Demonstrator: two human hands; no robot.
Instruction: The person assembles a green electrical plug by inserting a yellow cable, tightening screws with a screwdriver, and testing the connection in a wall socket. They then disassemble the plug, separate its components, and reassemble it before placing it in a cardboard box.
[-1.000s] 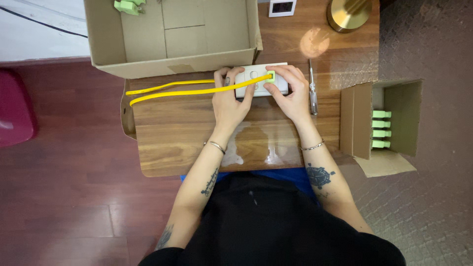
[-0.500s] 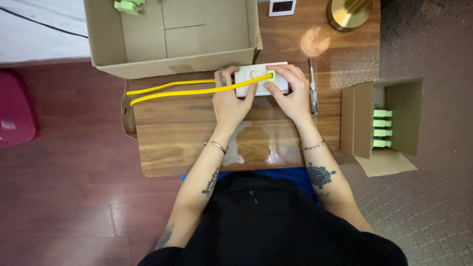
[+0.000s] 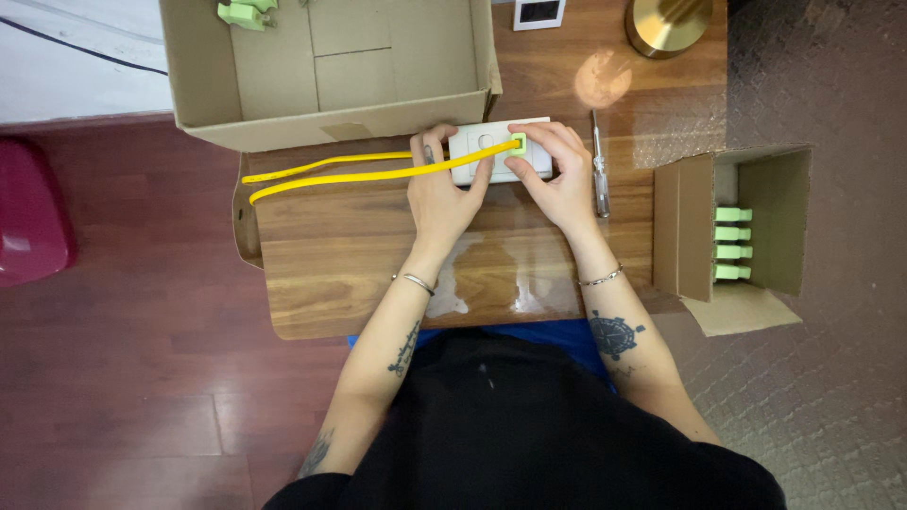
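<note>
A white rectangular wall plate (image 3: 470, 144) lies on the small wooden table (image 3: 340, 264), near its far edge. Both hands are on it: my left hand (image 3: 442, 189) grips its left end and my right hand (image 3: 553, 170) covers its right end. A light green plug module (image 3: 517, 144) sits in the plate, and two yellow cables (image 3: 331, 171) run from it leftward past the table's left edge. My fingers hide most of the plate's right side.
A big open cardboard box (image 3: 331, 71) with green parts (image 3: 244, 12) stands beyond the plate. A screwdriver (image 3: 598, 161) lies right of my right hand. A smaller open box (image 3: 732, 236) with several green modules is at the right; a brass lamp base (image 3: 666, 21) is far right.
</note>
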